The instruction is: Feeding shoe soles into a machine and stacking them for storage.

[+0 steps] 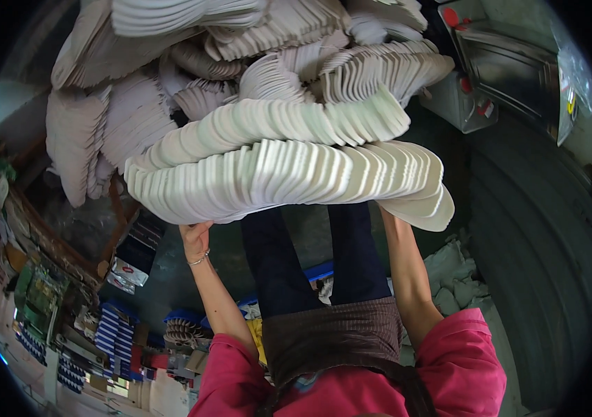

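Note:
A long, curved stack of off-white insoles (282,174), nested one against another, lies across my two hands in front of my legs. My left hand (195,238) grips its underside near the left end; the thumb side shows, while the other fingers are hidden beneath. Under the right part of the stack is my right hand (386,214), with its fingers covered by the insoles. Several looser insoles fan out at the right end. A second row of insoles (268,128) lies against the far side of the stack; what supports it cannot be seen.
A heap of bundled insoles (261,42) rises beyond the stack. A grey metal case (511,62) stands far right, above a dark corrugated panel (535,264). On the left are a wooden frame (49,236) and a green machine (39,292). White scraps (452,271) lie near my right arm.

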Demonstrator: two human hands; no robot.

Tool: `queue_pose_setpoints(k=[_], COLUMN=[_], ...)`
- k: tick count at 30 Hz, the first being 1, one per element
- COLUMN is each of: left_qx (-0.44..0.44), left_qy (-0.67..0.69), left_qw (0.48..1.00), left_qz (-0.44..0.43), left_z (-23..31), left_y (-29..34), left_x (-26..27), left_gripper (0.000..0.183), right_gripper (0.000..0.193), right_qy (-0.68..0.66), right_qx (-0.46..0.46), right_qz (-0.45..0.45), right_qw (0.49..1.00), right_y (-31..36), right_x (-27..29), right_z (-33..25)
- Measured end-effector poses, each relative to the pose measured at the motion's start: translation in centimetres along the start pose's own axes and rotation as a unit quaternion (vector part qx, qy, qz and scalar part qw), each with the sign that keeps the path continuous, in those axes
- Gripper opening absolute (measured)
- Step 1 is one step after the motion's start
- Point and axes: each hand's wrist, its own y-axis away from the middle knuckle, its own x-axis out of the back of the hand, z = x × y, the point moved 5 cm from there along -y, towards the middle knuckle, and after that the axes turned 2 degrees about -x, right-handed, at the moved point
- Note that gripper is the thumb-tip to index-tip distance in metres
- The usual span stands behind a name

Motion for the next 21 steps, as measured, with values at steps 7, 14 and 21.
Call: queue_pose_setpoints(k=[7,14,21], left_qx=[-0.084,-0.266,-0.405], left_qy=[-0.032,-0.080,-0.236], left_qw=[0.995,0.944,0.805], left_qz=[0.039,0.176,0.364], left_z=[3.6,15.4,32.1], left_y=[1.5,1.6,0.1], left_x=[-1.2,4.6,12.5], left_gripper=[0.077,0.066,0.065], right_gripper=[0.052,0.055,0.044], right_qy=[-0.119,-0.199,-0.020], right_qx=[-0.094,-0.129,0.139], right_qz=[-0.062,-0.123,-0.436], right_qw=[0.986,0.964,0.889], right_y=[1.1,0.2,6.8], right_x=[-4.9,-13.4,-43.0], right_z=[2.0,3.2,-10.6])
